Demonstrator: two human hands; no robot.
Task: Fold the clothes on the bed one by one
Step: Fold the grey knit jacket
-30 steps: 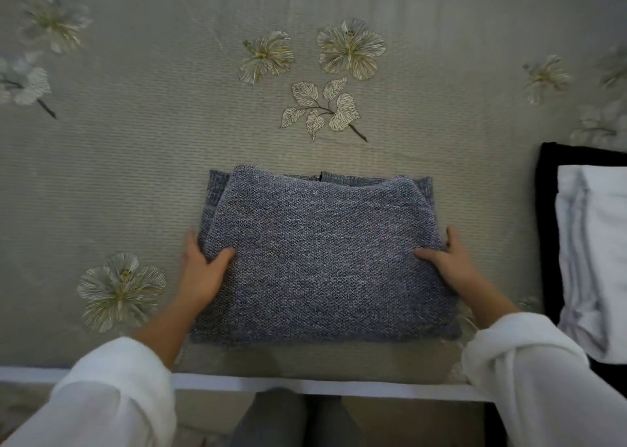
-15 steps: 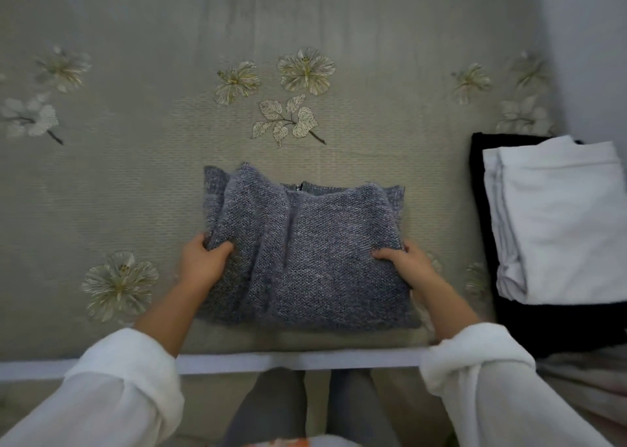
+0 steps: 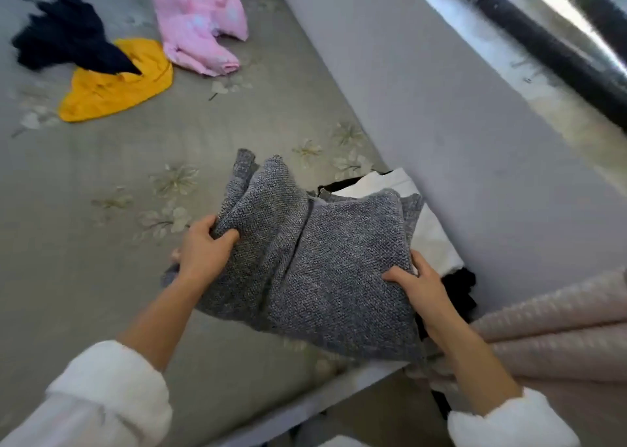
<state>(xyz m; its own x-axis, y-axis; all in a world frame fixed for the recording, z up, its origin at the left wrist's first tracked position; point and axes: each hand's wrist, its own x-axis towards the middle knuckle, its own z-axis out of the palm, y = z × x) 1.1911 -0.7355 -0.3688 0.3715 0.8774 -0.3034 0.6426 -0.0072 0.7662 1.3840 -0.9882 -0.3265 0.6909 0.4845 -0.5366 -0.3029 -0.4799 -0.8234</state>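
A folded grey knit garment (image 3: 325, 263) is lifted off the bed (image 3: 84, 209), bunched in the middle. My left hand (image 3: 203, 250) grips its left edge, thumb on top. My right hand (image 3: 419, 285) grips its right edge. The garment hangs over a stack of folded clothes at the bed's right side, where a white piece (image 3: 427, 239) lies on a black piece (image 3: 458, 283). Unfolded clothes lie at the far end of the bed: a pink garment (image 3: 200, 29), a yellow garment (image 3: 115, 83) and a dark navy garment (image 3: 61, 36).
A grey padded bed side (image 3: 424, 100) runs along the right. A pinkish textured blanket (image 3: 556, 331) lies at the lower right. The bed's white front edge (image 3: 298, 409) runs under my arms. A dark window frame (image 3: 556, 49) is beyond.
Both hands have lifted the folded grey garment off the bed and carried it right, over the folded stack. My view has swung right and up, showing the unfolded clothes.
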